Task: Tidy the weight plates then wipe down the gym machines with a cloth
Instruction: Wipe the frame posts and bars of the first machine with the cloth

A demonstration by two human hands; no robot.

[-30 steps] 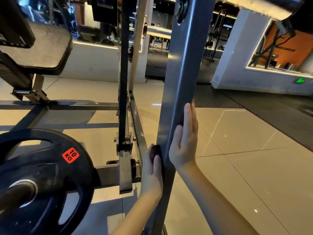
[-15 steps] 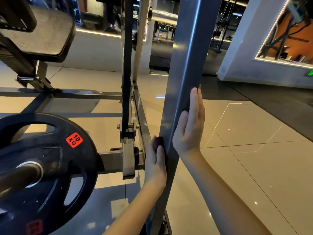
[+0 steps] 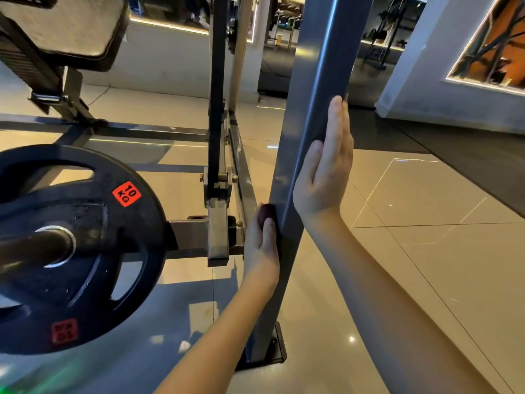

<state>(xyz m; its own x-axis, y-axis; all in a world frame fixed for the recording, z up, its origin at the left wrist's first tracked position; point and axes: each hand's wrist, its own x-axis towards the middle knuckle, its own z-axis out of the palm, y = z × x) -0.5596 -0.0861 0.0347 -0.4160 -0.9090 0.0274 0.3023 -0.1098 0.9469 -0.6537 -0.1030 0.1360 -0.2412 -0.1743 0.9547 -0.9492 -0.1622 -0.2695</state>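
A grey steel upright post [image 3: 318,89] of the gym machine rises through the middle of the view. My right hand [image 3: 326,166] lies flat against the post's right face, fingers straight and pointing up. My left hand [image 3: 262,245] presses a dark maroon cloth [image 3: 267,213] against the post's left face, lower down; most of the cloth is hidden behind the hand and post. A black 10 kg weight plate [image 3: 85,251] with red labels sits on a bar sleeve at the left.
A padded bench seat [image 3: 68,32] on an angled frame is at upper left. A black vertical bar and bracket [image 3: 217,177] stand between plate and post. The post's foot plate [image 3: 277,348] rests on glossy tiled floor [image 3: 412,251]. Dark matting lies at far right.
My right hand has slid a little up the post. The left hand with the cloth stays at roughly the same spot. The camera has drifted slightly closer.
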